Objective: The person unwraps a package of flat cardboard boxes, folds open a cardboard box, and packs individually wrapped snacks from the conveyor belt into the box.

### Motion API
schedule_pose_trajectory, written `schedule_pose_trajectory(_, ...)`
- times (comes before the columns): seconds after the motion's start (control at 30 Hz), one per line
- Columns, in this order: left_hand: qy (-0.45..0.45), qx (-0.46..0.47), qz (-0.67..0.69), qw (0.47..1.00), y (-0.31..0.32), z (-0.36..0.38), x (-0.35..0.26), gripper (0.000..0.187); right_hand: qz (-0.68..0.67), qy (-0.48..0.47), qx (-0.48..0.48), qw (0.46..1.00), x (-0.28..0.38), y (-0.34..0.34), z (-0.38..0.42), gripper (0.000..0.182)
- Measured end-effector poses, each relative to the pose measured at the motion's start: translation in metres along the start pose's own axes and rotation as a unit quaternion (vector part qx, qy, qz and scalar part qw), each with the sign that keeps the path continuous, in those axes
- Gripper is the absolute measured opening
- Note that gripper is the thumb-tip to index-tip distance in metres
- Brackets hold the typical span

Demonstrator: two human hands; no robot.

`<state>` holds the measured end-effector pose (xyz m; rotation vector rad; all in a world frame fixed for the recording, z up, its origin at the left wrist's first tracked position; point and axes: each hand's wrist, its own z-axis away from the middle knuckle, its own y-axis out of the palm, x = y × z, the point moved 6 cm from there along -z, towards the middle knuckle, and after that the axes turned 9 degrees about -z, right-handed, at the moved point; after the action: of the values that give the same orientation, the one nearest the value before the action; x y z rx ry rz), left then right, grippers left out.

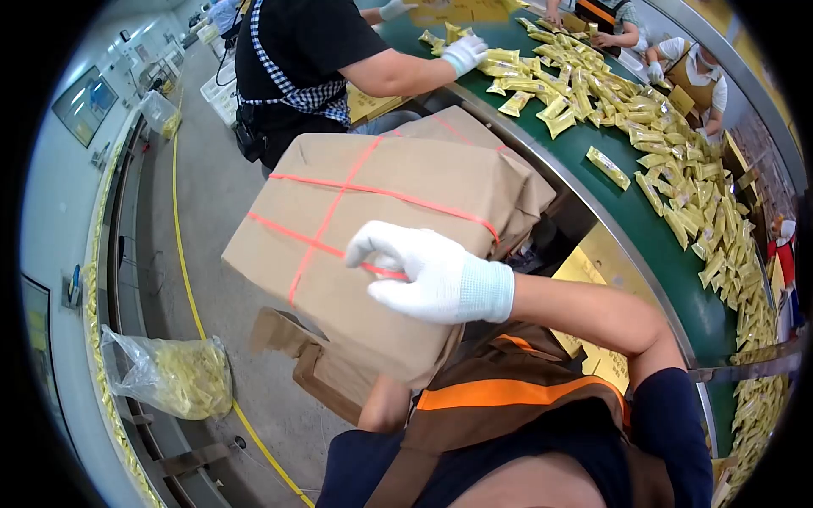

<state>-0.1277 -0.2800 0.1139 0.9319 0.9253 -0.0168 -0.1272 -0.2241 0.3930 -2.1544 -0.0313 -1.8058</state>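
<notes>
A big bundle wrapped in brown paper (381, 178) fills the middle of the view, tilted and crossed by red straps (337, 196). Across its near side reaches my right hand (423, 271) in a white knitted glove. Its fingers and thumb are curled around one red strap, which passes between them. Of my left arm only the bare forearm (385, 406) shows, at the bundle's lower edge. My left hand is hidden behind or under the bundle. A loose brown paper flap (326, 372) hangs below it.
A green conveyor belt (627, 212) curves along the right, heaped with yellow packets (593, 93). Ahead, a co-worker in black (296, 51) reaches a gloved hand to it; others work across. A plastic bag of yellow packets (174, 377) stands left by a yellow floor line (190, 279).
</notes>
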Motion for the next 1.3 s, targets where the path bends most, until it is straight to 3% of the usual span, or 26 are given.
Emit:
schedule_pose_trajectory(0.07,0.048,-0.008,-0.006,0.999,0.039,-0.012,-0.044,0.057,-0.184,0.068,-0.007,0.981,0.018,0.005,0.004,0.024)
schedule_pose_trajectory(0.1,0.073,-0.001,-0.008,0.997,0.061,-0.023,-0.064,0.056,-0.223,0.025,-0.053,0.973,0.021,0.007,0.007,0.020)
schedule_pose_trajectory(0.2,0.142,0.034,0.002,0.989,0.137,-0.065,-0.123,0.054,-0.364,0.111,-0.063,0.923,0.028,0.006,0.029,0.016)
schedule_pose_trajectory(0.4,0.205,0.063,0.038,0.976,0.233,-0.128,-0.182,0.052,-0.497,0.075,-0.119,0.856,0.020,-0.019,0.066,0.012)
schedule_pose_trajectory(0.47,0.214,0.038,0.045,0.975,0.224,-0.113,-0.175,0.051,-0.498,0.016,-0.149,0.854,0.023,-0.046,0.066,0.012)
schedule_pose_trajectory(0.53,0.210,-0.016,0.045,0.977,0.191,-0.083,-0.154,0.050,-0.419,-0.015,-0.197,0.886,0.026,-0.076,0.066,0.017)
schedule_pose_trajectory(0.6,0.192,-0.102,0.041,0.975,0.137,-0.030,-0.118,0.049,-0.422,-0.051,-0.232,0.875,0.019,-0.104,0.067,0.030)
schedule_pose_trajectory(0.7,0.149,-0.231,-0.003,0.961,0.053,0.052,-0.098,0.049,-0.319,-0.058,-0.308,0.895,-0.021,-0.129,0.074,0.047)
schedule_pose_trajectory(0.73,0.138,-0.254,-0.026,0.957,0.036,0.068,-0.101,0.049,-0.375,-0.045,-0.323,0.868,-0.054,-0.129,0.083,0.048)
schedule_pose_trajectory(0.77,0.134,-0.221,-0.091,0.962,0.030,0.070,-0.120,0.044,-0.430,-0.035,-0.340,0.836,-0.087,-0.130,0.092,0.049)
schedule_pose_trajectory(0.8,0.133,-0.187,-0.156,0.961,0.023,0.073,-0.139,0.040,-0.545,-0.022,-0.358,0.757,-0.130,-0.125,0.100,0.049)
schedule_pose_trajectory(0.83,0.133,-0.214,-0.301,0.920,0.020,0.076,-0.149,0.049,-0.548,0.011,-0.384,0.743,-0.147,-0.124,0.113,0.048)
schedule_pose_trajectory(0.93,0.214,-0.229,-0.363,0.877,0.044,0.065,-0.147,0.034,-0.552,0.097,-0.419,0.715,-0.189,-0.127,0.151,0.046)
schedule_pose_trajectory(0.97,0.192,-0.247,-0.325,0.892,0.041,0.056,-0.140,0.043,-0.575,0.104,-0.437,0.683,-0.206,-0.128,0.161,0.045)
schedule_pose_trajectory(1.07,0.237,-0.213,-0.448,0.835,0.093,0.044,-0.135,0.060,-0.610,0.121,-0.520,0.586,-0.261,-0.128,0.194,0.043)
schedule_pose_trajectory(1.1,0.210,-0.177,-0.490,0.828,0.107,0.044,-0.131,0.074,-0.616,0.125,-0.547,0.553,-0.263,-0.129,0.197,0.043)
schedule_pose_trajectory(1.2,0.283,-0.184,-0.517,0.787,0.134,0.040,-0.128,0.076,-0.631,0.084,-0.570,0.519,-0.251,-0.144,0.211,0.041)
schedule_pose_trajectory(1.23,0.308,-0.175,-0.577,0.736,0.145,0.042,-0.129,0.073,-0.630,0.097,-0.581,0.507,-0.257,-0.153,0.219,0.040)
schedule_pose_trajectory(1.3,0.361,-0.150,-0.683,0.617,0.167,0.042,-0.140,0.067,-0.601,0.041,-0.572,0.556,-0.252,-0.171,0.231,0.038)
